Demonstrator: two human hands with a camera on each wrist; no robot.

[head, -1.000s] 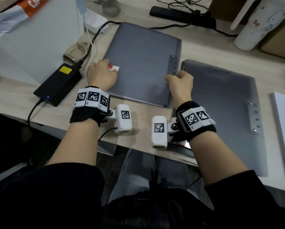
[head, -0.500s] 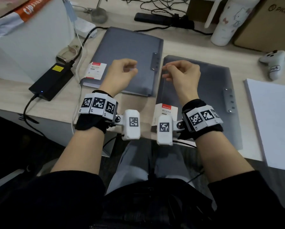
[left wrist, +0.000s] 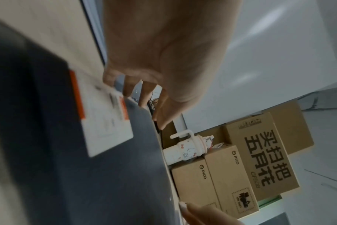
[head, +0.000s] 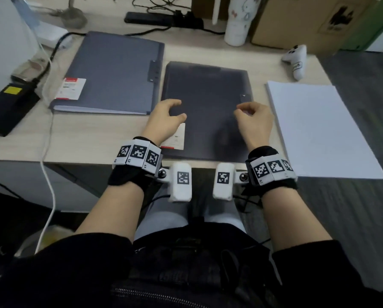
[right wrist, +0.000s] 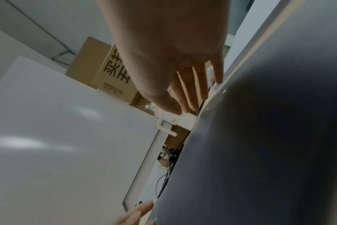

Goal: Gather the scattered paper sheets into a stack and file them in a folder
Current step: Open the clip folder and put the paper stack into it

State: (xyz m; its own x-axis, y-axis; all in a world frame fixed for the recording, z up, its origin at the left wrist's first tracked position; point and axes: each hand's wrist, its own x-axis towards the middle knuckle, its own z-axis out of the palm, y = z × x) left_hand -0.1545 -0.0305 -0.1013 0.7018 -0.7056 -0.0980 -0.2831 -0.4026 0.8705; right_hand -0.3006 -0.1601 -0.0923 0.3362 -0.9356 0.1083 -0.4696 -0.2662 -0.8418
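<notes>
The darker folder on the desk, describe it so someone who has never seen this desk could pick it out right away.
On the light wooden desk two grey folders lie side by side, with a white paper stack to their right. The darker folder is the middle item, nearest the front edge, under both hands. Unlike the lighter folder, it is almost charcoal and its clip sits on its right edge.

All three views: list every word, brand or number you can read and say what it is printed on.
"PICO": on each of two cardboard boxes in the left wrist view.
"买扫把五月花" and "CF808": on the taller cardboard box behind them.
Sticker on the near folder, label on the far folder, yellow tag on the power adapter: too blurred to read.
Wrist bands: square coded markers; tiny characters unreadable.
</notes>
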